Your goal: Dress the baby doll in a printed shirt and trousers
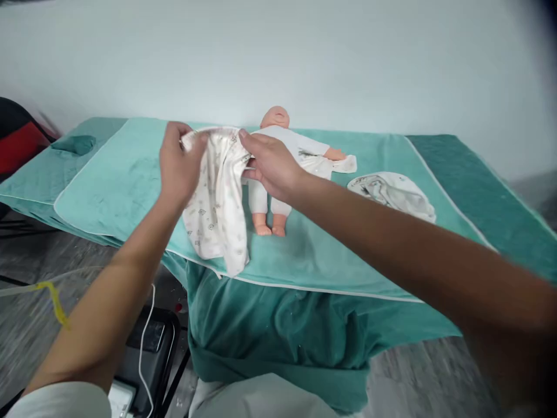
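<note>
A baby doll (278, 119) in a white bodysuit lies on its back on a teal towel (122, 186), feet toward me. Above the towel's near edge I hold up small white printed baby trousers (215, 209) by the waistband. My left hand (178, 159) is closed on the waistband's left side. My right hand (270, 162) pinches its right side, just in front of the doll's body. The trouser legs hang down and touch the towel.
A folded white printed cloth (391, 194) lies on the towel to the right of the doll. The teal-covered table (487, 191) stands against a pale wall. A dark case and a white cable (145, 348) sit on the floor at lower left. A red and black object (20, 142) is at far left.
</note>
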Tool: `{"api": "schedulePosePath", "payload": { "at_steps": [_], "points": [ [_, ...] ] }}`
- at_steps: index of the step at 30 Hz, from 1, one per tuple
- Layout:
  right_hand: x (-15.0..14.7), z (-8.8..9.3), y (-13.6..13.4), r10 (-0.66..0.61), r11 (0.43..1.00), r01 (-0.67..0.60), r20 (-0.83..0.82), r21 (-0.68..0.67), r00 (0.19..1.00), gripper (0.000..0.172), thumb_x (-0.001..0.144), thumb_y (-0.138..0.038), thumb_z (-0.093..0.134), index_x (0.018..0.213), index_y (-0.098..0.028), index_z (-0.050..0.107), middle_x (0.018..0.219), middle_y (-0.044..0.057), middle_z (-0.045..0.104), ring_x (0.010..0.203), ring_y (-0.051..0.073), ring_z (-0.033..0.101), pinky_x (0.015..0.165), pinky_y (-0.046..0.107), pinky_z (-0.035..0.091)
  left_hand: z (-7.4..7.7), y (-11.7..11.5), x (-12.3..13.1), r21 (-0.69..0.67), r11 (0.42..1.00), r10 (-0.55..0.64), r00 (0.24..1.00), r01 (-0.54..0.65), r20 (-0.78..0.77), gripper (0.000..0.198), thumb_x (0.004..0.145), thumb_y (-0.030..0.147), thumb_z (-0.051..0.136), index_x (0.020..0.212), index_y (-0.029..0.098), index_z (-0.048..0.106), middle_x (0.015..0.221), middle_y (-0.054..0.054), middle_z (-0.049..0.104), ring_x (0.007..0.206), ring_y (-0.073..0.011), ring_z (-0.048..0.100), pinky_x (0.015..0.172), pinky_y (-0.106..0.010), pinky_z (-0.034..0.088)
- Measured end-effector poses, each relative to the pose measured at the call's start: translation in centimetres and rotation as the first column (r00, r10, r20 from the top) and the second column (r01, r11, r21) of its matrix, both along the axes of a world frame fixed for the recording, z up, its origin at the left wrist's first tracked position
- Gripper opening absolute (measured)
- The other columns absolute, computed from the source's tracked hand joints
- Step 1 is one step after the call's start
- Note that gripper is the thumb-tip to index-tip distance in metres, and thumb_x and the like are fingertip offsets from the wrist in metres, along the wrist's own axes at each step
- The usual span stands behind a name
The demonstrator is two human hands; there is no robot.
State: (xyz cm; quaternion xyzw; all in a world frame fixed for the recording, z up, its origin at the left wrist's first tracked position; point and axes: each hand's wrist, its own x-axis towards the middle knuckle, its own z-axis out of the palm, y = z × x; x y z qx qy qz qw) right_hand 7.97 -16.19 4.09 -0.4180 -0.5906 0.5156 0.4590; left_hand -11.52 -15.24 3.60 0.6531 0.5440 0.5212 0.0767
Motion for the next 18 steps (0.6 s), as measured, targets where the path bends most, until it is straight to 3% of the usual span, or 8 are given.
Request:
{"api": "schedulePosePath", "payload": {
  "at_steps": [3,5,8,11,13,15,18],
  "points": [
    [-2.4,-4.5,3.7,-0.066,0.988,0.032,-0.23,-0.149,0.971,0.04,0.098,-0.056,0.066,0.088,-0.023,0.046,0.093,0.002,0.059,0.094,0.017,0.063,0.087,0.034,0.06,-5.0,1.1,1.5,0.033,0.999,-0.029,1.0,0.029,-0.009,0.044,0.096,0.059,0.065,0.12,0.023,0.055,0.133,-0.012,0.057,0.13,-0.0274,0.053,0.113,-0.046,0.046],
    [-3.1,-7.2,6.1,-0.135,0.979,0.097,-0.211,-0.18,0.968,0.025,0.1,-0.04,0.061,0.089,-0.022,0.047,0.097,0.003,0.059,0.094,0.016,0.063,0.087,0.032,0.059,-7.9,0.9,3.0,-0.015,0.994,-0.112,0.993,0.112,0.033,0.042,0.096,0.053,0.063,0.123,0.022,0.055,0.138,-0.015,0.056,0.138,-0.029,0.051,0.118,-0.048,0.044],
    [-1.9,-9.5,10.0,-0.249,0.968,0.25,-0.059,0.005,0.967,0.011,0.096,-0.03,0.061,0.095,-0.022,0.053,0.109,0.004,0.06,0.102,0.017,0.063,0.092,0.032,0.057,-11.1,0.5,5.7,-0.3,0.899,-0.228,0.926,0.319,0.3,0.04,0.096,0.043,0.059,0.129,0.02,0.053,0.141,-0.016,0.058,0.132,-0.0262,0.06,0.114,-0.045,0.051],
    [1.8,-9.6,14.0,-0.398,0.882,0.365,0.055,0.296,0.916,0.012,0.095,-0.022,0.062,0.103,-0.023,0.054,0.121,0.006,0.061,0.109,0.017,0.061,0.101,0.031,0.052,-12.5,1.0,8.4,-0.519,0.747,-0.112,0.848,0.415,0.517,0.048,0.094,0.044,0.064,0.134,0.018,0.053,0.145,-0.018,0.06,0.131,-0.0282,0.063,0.115,-0.045,0.051],
    [4.8,-9.0,16.5,-0.51,0.808,0.418,0.139,0.416,0.849,0.029,0.088,-0.012,0.07,0.11,-0.022,0.053,0.131,0.01,0.058,0.106,0.016,0.061,0.095,0.028,0.051,-12.7,1.8,9.8,-0.54,0.671,-0.084,0.776,0.508,0.625,0.051,0.094,0.046,0.067,0.136,0.02,0.054,0.144,-0.016,0.064,0.132,-0.029,0.064,0.116,-0.046,0.051],
    [7.7,-8.5,18.7,-0.6,0.762,0.454,0.243,0.461,0.762,0.047,0.082,-0.011,0.081,0.121,-0.019,0.055,0.137,0.017,0.056,0.101,0.015,0.061,0.092,0.027,0.051,-12.5,2.7,11.0,-0.49,0.618,-0.101,0.681,0.615,0.726,0.05,0.094,0.048,0.069,0.135,0.023,0.057,0.142,-0.013,0.067,0.132,-0.0292,0.065,0.115,-0.046,0.053],
    [11.2,-8.7,21.3,-0.697,0.717,0.529,0.453,0.455,0.556,0.073,0.078,-0.02,0.091,0.139,-0.006,0.053,0.14,0.028,0.054,0.116,0.018,0.062,0.094,0.027,0.049,-12.1,3.9,12.2,-0.442,0.569,-0.071,0.577,0.694,0.814,0.049,0.091,0.052,0.073,0.131,0.026,0.062,0.136,-0.01,0.072,0.128,-0.0307,0.069,0.11,-0.048,0.057]
  ]
}}
